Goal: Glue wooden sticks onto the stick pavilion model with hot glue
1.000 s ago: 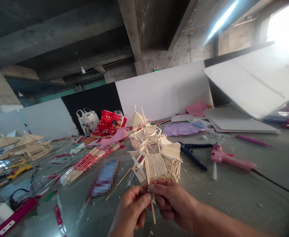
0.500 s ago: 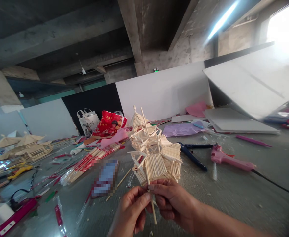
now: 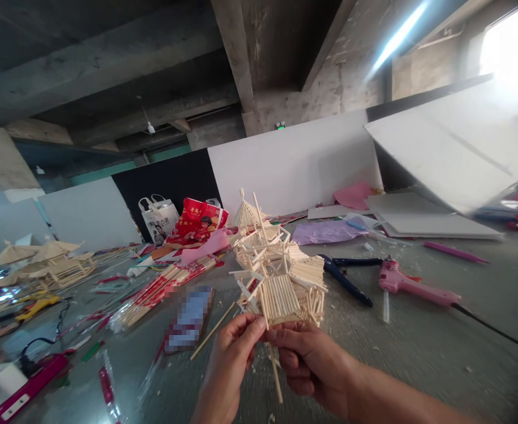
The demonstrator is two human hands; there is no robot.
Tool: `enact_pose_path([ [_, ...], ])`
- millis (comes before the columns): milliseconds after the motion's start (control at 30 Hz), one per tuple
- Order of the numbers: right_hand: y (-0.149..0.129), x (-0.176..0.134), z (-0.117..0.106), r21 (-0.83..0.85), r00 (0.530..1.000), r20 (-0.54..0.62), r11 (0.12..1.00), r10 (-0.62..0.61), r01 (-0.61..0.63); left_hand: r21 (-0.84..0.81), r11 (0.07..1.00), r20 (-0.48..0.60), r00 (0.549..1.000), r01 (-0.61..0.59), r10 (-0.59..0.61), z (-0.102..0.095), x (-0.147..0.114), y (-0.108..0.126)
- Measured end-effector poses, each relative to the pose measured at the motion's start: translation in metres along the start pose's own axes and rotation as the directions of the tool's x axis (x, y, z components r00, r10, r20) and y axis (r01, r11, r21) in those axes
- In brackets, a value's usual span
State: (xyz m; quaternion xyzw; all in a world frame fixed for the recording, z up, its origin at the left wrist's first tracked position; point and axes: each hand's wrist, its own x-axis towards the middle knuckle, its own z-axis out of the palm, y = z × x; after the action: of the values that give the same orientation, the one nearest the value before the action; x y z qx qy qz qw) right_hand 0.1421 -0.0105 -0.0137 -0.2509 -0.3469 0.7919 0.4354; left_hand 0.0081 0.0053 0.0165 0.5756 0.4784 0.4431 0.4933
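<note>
Between my two hands runs a thin wooden stick [image 3: 274, 371], tilted, its lower end sticking out beneath the fingers. My left hand [image 3: 234, 359] pinches it between thumb and fingers from the left. From the other side my right hand [image 3: 307, 356] grips the same stick, thumb pressed against the forefinger. Directly beyond the fingertips stands a model pavilion [image 3: 280, 294] built of many pale wooden sticks, with slatted roof panels and a pointed top. The stick's upper part overlaps the model's front, and I cannot tell whether it is joined there.
Right of the model lie dark-handled pliers [image 3: 349, 285] and a pink glue gun [image 3: 418, 285] with its cord. To the left are a phone-like blurred object [image 3: 188, 321], packs of sticks [image 3: 161, 291] and a magenta power strip [image 3: 33, 388]. More stick models [image 3: 59, 265] stand far left.
My left hand has shifted up along the stick, its thumb now closer to the model's lower edge. The right hand and the model have barely moved.
</note>
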Motion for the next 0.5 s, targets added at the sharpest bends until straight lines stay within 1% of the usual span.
enact_pose_path([
  [167, -0.0013, 0.0001, 0.0014, 0.01, 1.0, -0.001, 1.0, -0.009, 0.009, -0.029, 1.0, 0.044, 0.999, -0.003, 0.004, -0.0008, 0.0042, -0.0041],
  [333, 0.0001, -0.0021, 0.0017, -0.014, 1.0, 0.013, 1.0, -0.009, 0.009, -0.047, 0.999, 0.092, 0.996, 0.007, -0.002, -0.0032, 0.0075, -0.0089],
  [433, 0.0028, -0.0038, 0.0029, -0.05, 1.0, -0.006, 0.999, 0.007, -0.007, -0.097, 0.995, 0.066, 0.998, -0.003, 0.009, -0.0044, 0.0045, -0.0088],
  [500, 0.0049, -0.0078, 0.0046, -0.119, 1.0, -0.003, 0.993, 0.025, -0.025, -0.142, 0.99, 0.037, 0.999, -0.014, 0.02, -0.0059, 0.0003, -0.0087],
])
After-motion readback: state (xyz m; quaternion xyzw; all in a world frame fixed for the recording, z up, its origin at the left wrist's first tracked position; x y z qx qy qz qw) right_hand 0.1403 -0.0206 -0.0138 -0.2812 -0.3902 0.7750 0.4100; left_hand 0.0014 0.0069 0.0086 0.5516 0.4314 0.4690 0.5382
